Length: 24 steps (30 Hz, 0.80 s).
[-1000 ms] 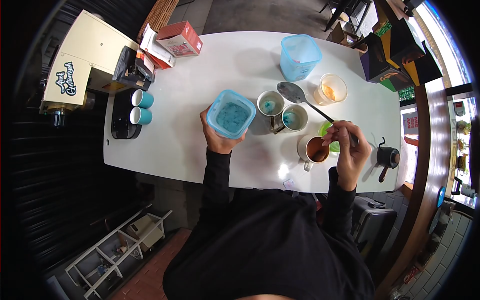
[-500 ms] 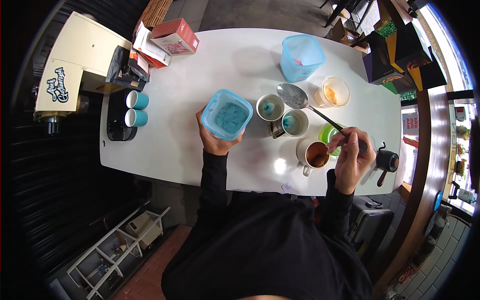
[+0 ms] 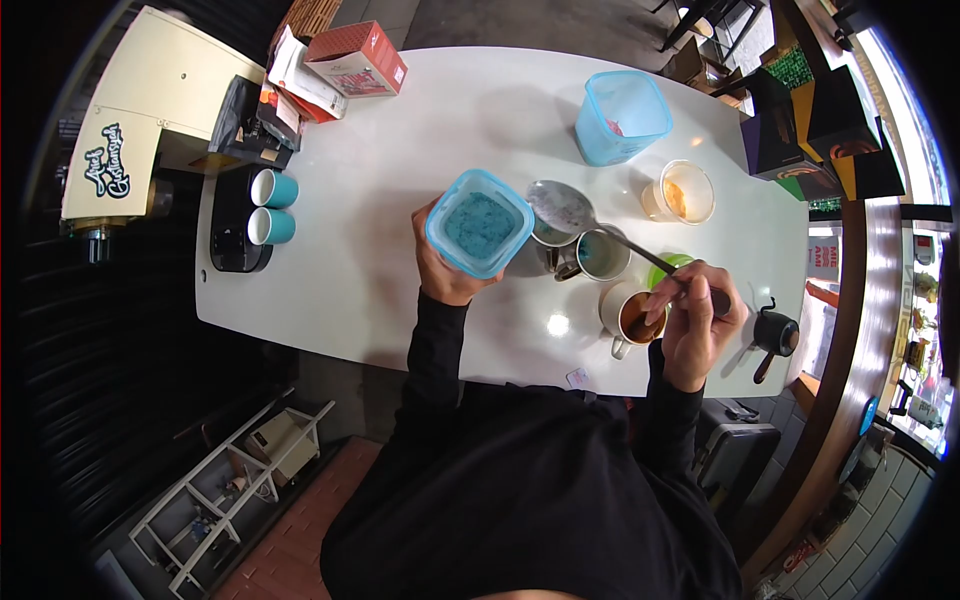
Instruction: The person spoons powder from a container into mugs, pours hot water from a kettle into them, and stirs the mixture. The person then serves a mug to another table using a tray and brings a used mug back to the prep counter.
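My left hand (image 3: pixel 446 268) is wrapped round a square blue plastic container (image 3: pixel 478 224) with blue, crumbly-looking stuff inside. My right hand (image 3: pixel 698 318) grips the dark handle of a large metal spoon (image 3: pixel 563 207), whose bowl lies just right of the container's rim. Under the spoon stand two mugs; the right mug (image 3: pixel 603 254) shows a trace of blue inside, while the left mug (image 3: pixel 550 237) is partly covered by the spoon. Close to my right hand is a white mug (image 3: pixel 631 318) with brown contents. A green item (image 3: pixel 668 267) is partly hidden behind that hand.
A second blue container (image 3: pixel 622 118) and a clear cup with orange residue (image 3: pixel 680 192) stand at the far right. Two teal cups (image 3: pixel 272 207) lie on a black tray at left, near a cream machine (image 3: pixel 140 110). A red box (image 3: pixel 357 60) and a small dark pot (image 3: pixel 775 332) flank the white table (image 3: pixel 330 290).
The blue container in my left hand has moved right and slightly up. The spoon's bowl has shifted left and down, so it now sits close beside the container and over the left mug.
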### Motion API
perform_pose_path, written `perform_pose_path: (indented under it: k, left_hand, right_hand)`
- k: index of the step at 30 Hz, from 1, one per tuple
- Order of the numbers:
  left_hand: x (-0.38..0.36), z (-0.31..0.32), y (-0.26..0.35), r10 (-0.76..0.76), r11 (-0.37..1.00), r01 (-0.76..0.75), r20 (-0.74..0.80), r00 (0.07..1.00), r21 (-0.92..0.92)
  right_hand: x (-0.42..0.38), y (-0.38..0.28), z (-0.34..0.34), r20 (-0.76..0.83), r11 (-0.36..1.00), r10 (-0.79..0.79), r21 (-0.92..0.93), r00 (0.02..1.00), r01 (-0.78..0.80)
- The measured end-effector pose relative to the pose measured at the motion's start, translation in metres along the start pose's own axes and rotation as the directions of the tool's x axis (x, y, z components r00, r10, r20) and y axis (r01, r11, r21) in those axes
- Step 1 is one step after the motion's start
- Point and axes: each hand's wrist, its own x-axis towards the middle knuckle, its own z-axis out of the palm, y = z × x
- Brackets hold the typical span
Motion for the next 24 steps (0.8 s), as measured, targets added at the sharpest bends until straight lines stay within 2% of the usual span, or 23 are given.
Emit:
perform_pose_path:
  k: [3,6,9,11,15,21,23,24]
  left_hand:
    - [-0.001,0.000,0.000,-0.020,1.000,0.020,-0.004,1.000,-0.014]
    - [-0.004,-0.002,-0.007,-0.033,0.999,0.032,-0.013,0.999,-0.035]
    - [-0.001,-0.002,0.000,0.014,1.000,-0.014,0.002,1.000,0.014]
    - [-0.002,-0.002,-0.001,0.026,0.998,-0.026,0.001,1.000,0.051]
    - [-0.003,-0.002,0.000,0.017,0.996,-0.018,0.014,1.000,0.088]
    - [-0.012,0.003,-0.007,-0.050,0.995,0.047,-0.027,0.998,-0.089]
    - [-0.009,0.002,0.000,0.040,0.993,-0.042,0.018,0.999,0.107]
    - [-0.010,0.002,0.003,0.043,0.993,-0.045,0.020,0.999,0.106]
  right_hand:
    - [-0.002,0.004,0.009,0.084,0.997,-0.023,-0.071,0.996,0.029]
    - [-0.008,0.004,0.027,0.167,0.990,0.127,-0.076,0.978,-0.116]
    - [-0.010,0.011,0.041,0.260,0.983,0.143,-0.150,0.955,-0.106]
    - [-0.011,0.016,0.052,0.254,0.979,0.161,-0.165,0.954,-0.121]
    - [-0.010,0.027,0.064,0.338,0.953,0.096,-0.303,0.936,0.011]
    - [-0.006,0.052,0.081,0.305,0.902,0.055,-0.423,0.951,0.084]
    - [-0.002,0.057,0.083,0.314,0.894,0.063,-0.440,0.947,0.087]
    - [-0.001,0.059,0.084,0.330,0.906,0.088,-0.418,0.940,0.062]
